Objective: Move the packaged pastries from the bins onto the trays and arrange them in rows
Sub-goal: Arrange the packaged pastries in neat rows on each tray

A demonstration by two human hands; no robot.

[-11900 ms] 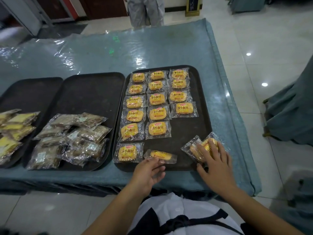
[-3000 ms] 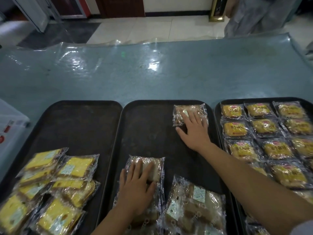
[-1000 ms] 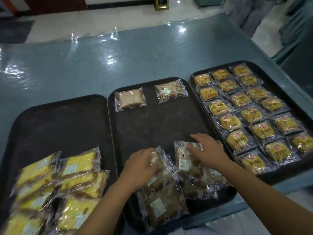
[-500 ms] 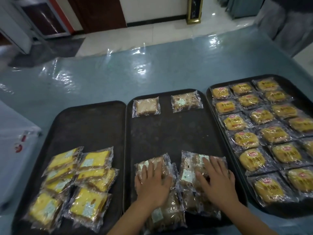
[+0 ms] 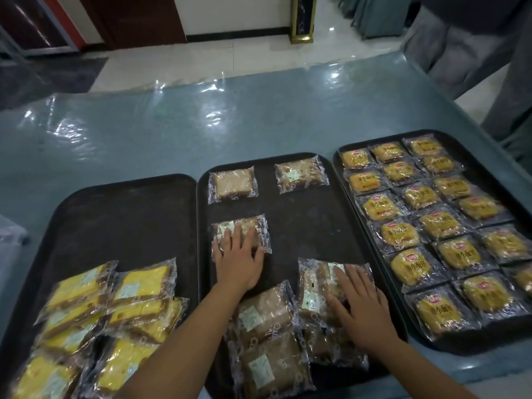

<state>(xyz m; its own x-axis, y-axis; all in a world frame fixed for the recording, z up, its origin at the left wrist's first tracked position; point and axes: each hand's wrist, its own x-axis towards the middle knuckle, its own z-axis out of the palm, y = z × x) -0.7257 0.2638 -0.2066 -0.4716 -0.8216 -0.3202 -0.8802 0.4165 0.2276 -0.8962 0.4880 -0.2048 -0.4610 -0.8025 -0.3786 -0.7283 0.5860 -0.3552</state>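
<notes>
Three black trays lie side by side. On the middle tray [image 5: 299,226], two brown packaged pastries sit at the far end: one on the left [image 5: 232,184], one on the right [image 5: 300,175]. My left hand [image 5: 239,260] presses flat on a third brown pastry [image 5: 257,226] below the far-left one. My right hand [image 5: 357,303] rests with straight fingers on a brown pastry [image 5: 313,280] atop the loose pile [image 5: 267,341] at the near end. The right tray [image 5: 475,145] holds round yellow pastries [image 5: 400,234] in rows. The left tray [image 5: 123,220] carries a heap of yellow cake packs [image 5: 115,312].
The trays sit on a blue-grey table [image 5: 172,133] covered in clear plastic. A person in grey clothing [image 5: 475,53] stands at the far right corner. A pale bin edge [image 5: 11,234] shows at the far left.
My left hand has slid one brown pastry from the near pile up the middle tray, below the far-left one. My right hand has stayed on the pile.
</notes>
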